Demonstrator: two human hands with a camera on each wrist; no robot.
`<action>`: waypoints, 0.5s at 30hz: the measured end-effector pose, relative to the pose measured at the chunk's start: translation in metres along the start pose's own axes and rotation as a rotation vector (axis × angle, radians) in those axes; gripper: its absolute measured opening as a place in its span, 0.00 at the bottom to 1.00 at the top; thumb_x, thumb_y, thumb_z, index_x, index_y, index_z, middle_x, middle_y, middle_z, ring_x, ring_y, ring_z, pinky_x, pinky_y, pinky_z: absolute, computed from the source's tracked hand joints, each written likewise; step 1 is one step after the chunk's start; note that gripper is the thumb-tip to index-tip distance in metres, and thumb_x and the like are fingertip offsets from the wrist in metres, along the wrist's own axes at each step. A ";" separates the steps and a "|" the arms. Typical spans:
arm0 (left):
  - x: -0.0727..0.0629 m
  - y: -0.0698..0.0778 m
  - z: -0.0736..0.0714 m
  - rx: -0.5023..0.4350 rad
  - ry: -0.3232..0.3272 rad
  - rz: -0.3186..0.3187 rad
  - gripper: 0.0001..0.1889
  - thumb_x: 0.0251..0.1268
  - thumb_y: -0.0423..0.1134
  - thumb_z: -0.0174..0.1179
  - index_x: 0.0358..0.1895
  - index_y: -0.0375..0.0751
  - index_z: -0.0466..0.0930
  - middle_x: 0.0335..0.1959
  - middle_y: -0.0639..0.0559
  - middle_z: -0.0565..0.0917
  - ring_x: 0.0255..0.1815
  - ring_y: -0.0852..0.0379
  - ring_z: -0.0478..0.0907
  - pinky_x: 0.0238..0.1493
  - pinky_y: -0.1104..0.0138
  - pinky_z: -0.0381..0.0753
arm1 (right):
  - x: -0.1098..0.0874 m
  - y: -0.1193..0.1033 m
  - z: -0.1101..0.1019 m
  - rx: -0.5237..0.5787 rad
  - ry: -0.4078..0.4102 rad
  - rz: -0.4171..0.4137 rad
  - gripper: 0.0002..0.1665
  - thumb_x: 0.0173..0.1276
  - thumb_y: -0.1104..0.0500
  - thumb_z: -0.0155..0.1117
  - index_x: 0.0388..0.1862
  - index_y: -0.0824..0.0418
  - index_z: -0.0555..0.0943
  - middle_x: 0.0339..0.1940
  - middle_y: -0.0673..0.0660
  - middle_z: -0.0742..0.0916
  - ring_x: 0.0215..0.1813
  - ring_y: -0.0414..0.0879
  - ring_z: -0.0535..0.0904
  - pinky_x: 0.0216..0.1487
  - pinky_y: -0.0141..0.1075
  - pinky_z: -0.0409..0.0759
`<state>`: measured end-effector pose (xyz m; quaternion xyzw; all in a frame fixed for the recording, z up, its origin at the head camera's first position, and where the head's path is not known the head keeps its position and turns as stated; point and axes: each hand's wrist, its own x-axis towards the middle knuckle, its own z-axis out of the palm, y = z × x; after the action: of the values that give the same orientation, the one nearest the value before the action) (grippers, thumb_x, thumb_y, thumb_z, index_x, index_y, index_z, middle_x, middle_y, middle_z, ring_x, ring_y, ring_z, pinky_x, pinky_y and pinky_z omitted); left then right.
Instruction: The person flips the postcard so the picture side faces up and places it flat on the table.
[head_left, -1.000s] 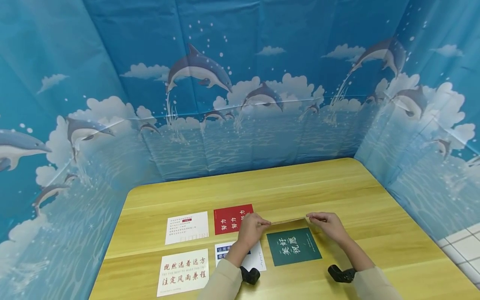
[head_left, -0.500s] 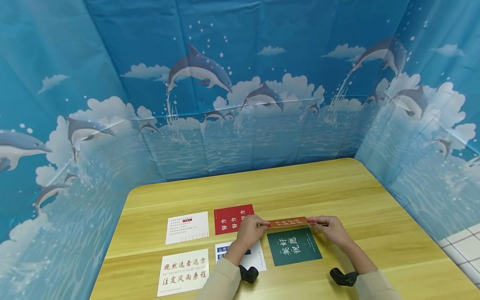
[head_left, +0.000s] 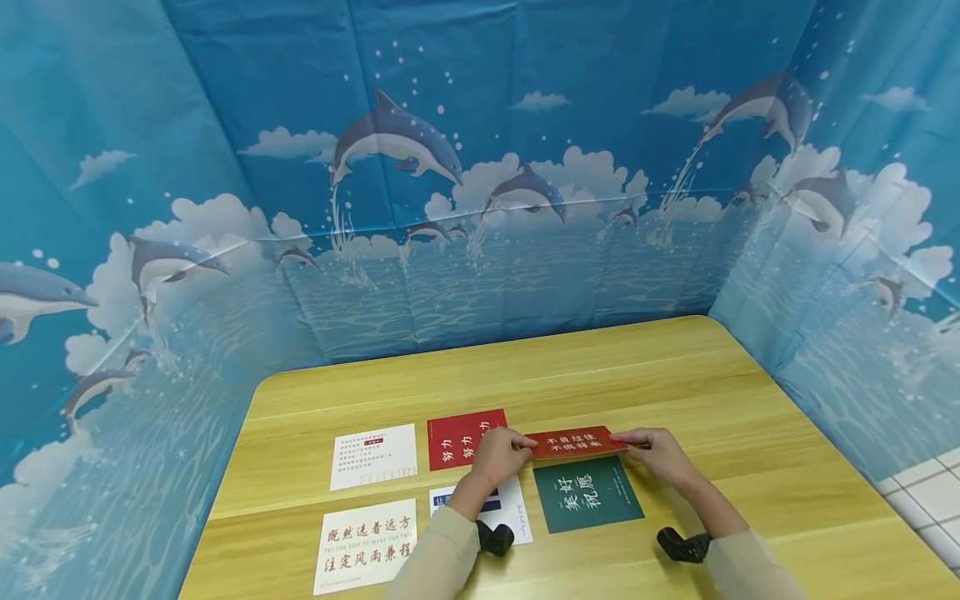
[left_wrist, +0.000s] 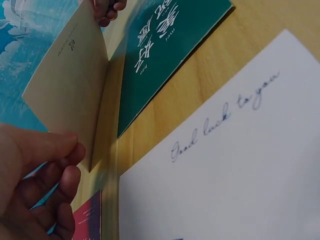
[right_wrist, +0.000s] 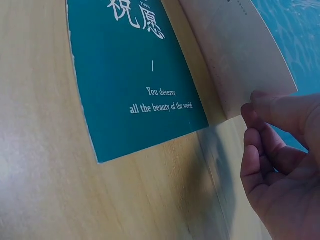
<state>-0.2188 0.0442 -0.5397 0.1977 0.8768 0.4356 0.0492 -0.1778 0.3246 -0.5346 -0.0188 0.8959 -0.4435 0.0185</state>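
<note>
Both hands hold a red card (head_left: 573, 442) with pale characters, stretched level between them just behind the green card (head_left: 588, 496). My left hand (head_left: 501, 460) pinches its left end between thumb and fingers, and my right hand (head_left: 662, 457) pinches the right end. In the left wrist view the card's pale back (left_wrist: 75, 75) stands tilted up from the wood, its lower edge close to the table. The right wrist view shows the thumb and fingertips (right_wrist: 257, 102) at the corner of that pale back, beside the green card lying flat.
To the left lie a red card (head_left: 456, 437), a white card with blue blocks (head_left: 516, 512), a white card with small text (head_left: 373, 457) and a white card with red characters (head_left: 366, 546). The wooden table (head_left: 495, 377) meets a dolphin-print curtain (head_left: 487, 275) at the back.
The held card, seen almost edge-on a second ago, has tilted so that its red printed face shows. Both hands keep their pinch and have shifted only slightly.
</note>
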 end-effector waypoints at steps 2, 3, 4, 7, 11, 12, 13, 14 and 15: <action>0.001 0.000 0.000 -0.020 -0.008 -0.008 0.08 0.58 0.32 0.60 0.38 0.42 0.87 0.22 0.56 0.79 0.10 0.62 0.60 0.12 0.72 0.60 | 0.002 0.000 0.000 -0.014 -0.007 -0.008 0.14 0.62 0.72 0.56 0.46 0.69 0.81 0.46 0.67 0.82 0.43 0.52 0.75 0.36 0.34 0.74; 0.002 0.000 0.000 -0.025 -0.008 -0.009 0.08 0.58 0.32 0.60 0.38 0.42 0.87 0.23 0.56 0.80 0.10 0.61 0.59 0.12 0.72 0.59 | 0.002 0.000 0.000 -0.016 -0.009 -0.012 0.14 0.62 0.72 0.56 0.46 0.69 0.81 0.46 0.67 0.82 0.42 0.52 0.75 0.36 0.35 0.74; 0.003 0.000 0.000 -0.027 -0.008 -0.012 0.08 0.58 0.31 0.59 0.38 0.41 0.87 0.24 0.55 0.81 0.09 0.61 0.58 0.12 0.72 0.59 | 0.003 0.000 0.000 -0.020 -0.010 -0.017 0.14 0.62 0.72 0.56 0.46 0.69 0.81 0.46 0.67 0.82 0.42 0.52 0.75 0.36 0.35 0.74; 0.006 -0.001 0.001 -0.020 0.008 -0.012 0.09 0.58 0.30 0.58 0.38 0.41 0.86 0.31 0.53 0.84 0.09 0.62 0.57 0.12 0.72 0.58 | 0.006 -0.001 0.001 -0.028 -0.015 -0.032 0.14 0.62 0.72 0.56 0.46 0.70 0.81 0.46 0.68 0.82 0.43 0.54 0.76 0.39 0.39 0.76; 0.010 -0.003 0.003 -0.013 0.024 -0.026 0.10 0.57 0.29 0.57 0.40 0.40 0.86 0.38 0.50 0.84 0.09 0.61 0.58 0.11 0.72 0.58 | 0.009 -0.001 0.004 -0.050 -0.005 -0.052 0.14 0.62 0.73 0.55 0.46 0.70 0.81 0.46 0.68 0.82 0.45 0.57 0.77 0.44 0.46 0.77; 0.011 -0.003 0.003 -0.016 0.025 -0.037 0.11 0.57 0.29 0.57 0.40 0.39 0.86 0.39 0.49 0.84 0.09 0.61 0.58 0.11 0.72 0.57 | 0.010 -0.001 0.005 -0.057 -0.002 -0.061 0.14 0.63 0.73 0.55 0.46 0.70 0.81 0.45 0.68 0.82 0.46 0.58 0.77 0.45 0.47 0.77; 0.011 -0.003 0.003 -0.021 0.027 -0.048 0.11 0.58 0.29 0.56 0.41 0.39 0.86 0.40 0.49 0.84 0.08 0.61 0.58 0.11 0.72 0.57 | 0.011 -0.001 0.005 -0.059 0.006 -0.062 0.14 0.62 0.73 0.55 0.46 0.70 0.81 0.45 0.67 0.82 0.46 0.58 0.77 0.45 0.48 0.76; 0.012 -0.003 0.003 -0.029 0.027 -0.056 0.11 0.58 0.29 0.55 0.41 0.39 0.85 0.38 0.48 0.84 0.08 0.60 0.58 0.10 0.72 0.57 | 0.012 -0.001 0.006 -0.063 0.013 -0.065 0.13 0.62 0.73 0.55 0.45 0.70 0.81 0.45 0.67 0.82 0.46 0.58 0.77 0.45 0.48 0.77; 0.012 -0.002 0.003 -0.037 0.028 -0.066 0.12 0.58 0.29 0.54 0.41 0.38 0.85 0.35 0.49 0.83 0.07 0.60 0.58 0.09 0.72 0.56 | 0.013 -0.001 0.007 -0.061 0.016 -0.065 0.13 0.63 0.73 0.55 0.45 0.70 0.81 0.45 0.67 0.82 0.46 0.58 0.77 0.45 0.47 0.77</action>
<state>-0.2298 0.0498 -0.5424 0.1617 0.8752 0.4527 0.0547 -0.1902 0.3178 -0.5378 -0.0449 0.9081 -0.4164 -0.0038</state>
